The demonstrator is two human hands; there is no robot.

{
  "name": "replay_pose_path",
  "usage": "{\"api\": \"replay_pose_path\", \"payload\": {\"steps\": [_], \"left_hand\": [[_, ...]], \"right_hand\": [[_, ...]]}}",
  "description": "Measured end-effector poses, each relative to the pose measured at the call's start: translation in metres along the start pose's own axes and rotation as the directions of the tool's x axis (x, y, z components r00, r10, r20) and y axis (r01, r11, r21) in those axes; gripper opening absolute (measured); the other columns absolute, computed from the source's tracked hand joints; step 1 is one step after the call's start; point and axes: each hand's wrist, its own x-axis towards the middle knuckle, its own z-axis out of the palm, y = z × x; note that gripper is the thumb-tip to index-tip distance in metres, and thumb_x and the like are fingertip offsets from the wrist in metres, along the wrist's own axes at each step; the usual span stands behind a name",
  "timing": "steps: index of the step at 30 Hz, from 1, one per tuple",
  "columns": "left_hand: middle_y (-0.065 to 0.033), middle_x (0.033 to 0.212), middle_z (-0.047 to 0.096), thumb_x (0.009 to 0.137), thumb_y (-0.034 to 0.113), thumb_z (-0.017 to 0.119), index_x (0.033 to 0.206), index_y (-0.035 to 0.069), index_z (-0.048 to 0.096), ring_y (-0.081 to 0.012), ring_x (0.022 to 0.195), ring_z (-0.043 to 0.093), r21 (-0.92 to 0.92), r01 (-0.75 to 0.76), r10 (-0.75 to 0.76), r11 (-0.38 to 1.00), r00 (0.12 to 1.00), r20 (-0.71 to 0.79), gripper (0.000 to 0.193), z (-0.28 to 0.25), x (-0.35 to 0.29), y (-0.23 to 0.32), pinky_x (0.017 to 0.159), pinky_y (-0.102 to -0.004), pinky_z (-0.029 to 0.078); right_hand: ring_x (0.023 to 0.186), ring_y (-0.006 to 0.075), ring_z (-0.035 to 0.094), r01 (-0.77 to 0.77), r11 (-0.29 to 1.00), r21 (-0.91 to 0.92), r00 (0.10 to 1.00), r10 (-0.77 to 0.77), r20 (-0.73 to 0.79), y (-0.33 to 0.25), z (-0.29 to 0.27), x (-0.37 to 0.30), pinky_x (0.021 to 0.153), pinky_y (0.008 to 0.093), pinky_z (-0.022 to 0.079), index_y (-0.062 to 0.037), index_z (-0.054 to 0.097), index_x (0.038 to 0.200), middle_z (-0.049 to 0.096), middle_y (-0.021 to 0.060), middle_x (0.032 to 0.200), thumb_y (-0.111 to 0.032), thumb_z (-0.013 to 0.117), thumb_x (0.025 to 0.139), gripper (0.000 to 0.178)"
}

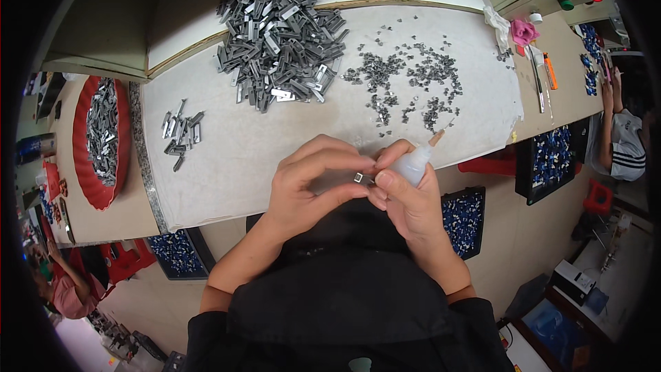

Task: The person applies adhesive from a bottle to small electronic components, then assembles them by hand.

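My left hand (296,182) is curled with its thumb and fingertips drawn together around a small metal piece (359,178), whose squarish bright end shows. In my right hand (420,210) is a translucent white squeeze bottle (413,164) with a thin tip, tilted up and to the right. The right fingertips meet the left ones at the metal piece; whether both hands grip it is hard to see. Beyond my hands, many tiny metal parts (385,72) are scattered on the white covering (296,141). A tall heap of grey metal pieces (275,41) lies at the far left of them.
Left of the heap lies a small group of grey pieces (182,131). A red scalloped basket (82,165) holds more. On the right are an orange-labelled tool (550,71) and pink cloth (523,32). Dark trays (527,186) with blue-and-white parts stand below the table edge. Other people sit at both sides.
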Motion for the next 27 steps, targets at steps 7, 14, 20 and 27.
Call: {"api": "replay_pose_path", "payload": {"steps": [7,14,20,27], "left_hand": [[-0.0146,0.092,0.061,0.078,-0.004,0.058,0.093,-0.004,0.058,-0.0167,0.084,0.059,-0.254,0.207,-0.218,0.945,0.976,-0.018,0.016,-0.002,-0.001,-0.008,0.076,-0.0261,0.046],[-0.0133,0.091,0.062,0.079,-0.005,0.056,0.095,-0.005,0.057,-0.0152,0.087,0.059,-0.081,0.224,-0.231,0.971,0.969,-0.089,0.016,0.0,-0.003,-0.013,0.077,-0.0257,0.046],[-0.0127,0.092,0.063,0.079,-0.006,0.055,0.095,-0.005,0.059,-0.0164,0.088,0.059,-0.096,0.219,-0.227,0.971,0.97,-0.081,0.017,0.001,-0.003,-0.012,0.078,-0.0262,0.046],[-0.014,0.094,0.062,0.077,-0.007,0.056,0.093,-0.005,0.06,-0.0188,0.088,0.06,-0.033,0.169,-0.171,0.985,0.98,-0.099,0.017,0.0,-0.002,-0.014,0.079,-0.0273,0.047]], "right_hand": [[0.063,0.0099,0.048,0.07,0.994,-0.087,0.997,-0.068,0.028,-0.005,-0.005,0.001,0.049,0.0208,0.039,-0.0018,0.038,0.102,0.048,0.0103,0.093,-0.001,0.051,0.08,0.025],[0.078,0.0162,0.053,0.18,0.791,-0.585,0.98,-0.198,0.034,-0.029,-0.01,-0.015,0.058,0.0247,0.049,0.0021,0.038,0.112,0.04,0.0142,0.106,0.0,0.046,0.081,0.033],[0.084,0.019,0.055,0.329,0.632,-0.701,0.908,-0.415,0.052,-0.029,-0.014,-0.026,0.066,0.027,0.05,0.0018,0.048,0.107,0.046,0.0137,0.1,0.0,0.061,0.074,0.036],[0.077,0.0167,0.055,0.542,0.483,-0.688,0.743,-0.657,0.123,-0.025,-0.016,-0.024,0.068,0.0266,0.045,-0.0057,0.05,0.089,0.051,0.0094,0.091,-0.01,0.077,0.062,0.038]]}}
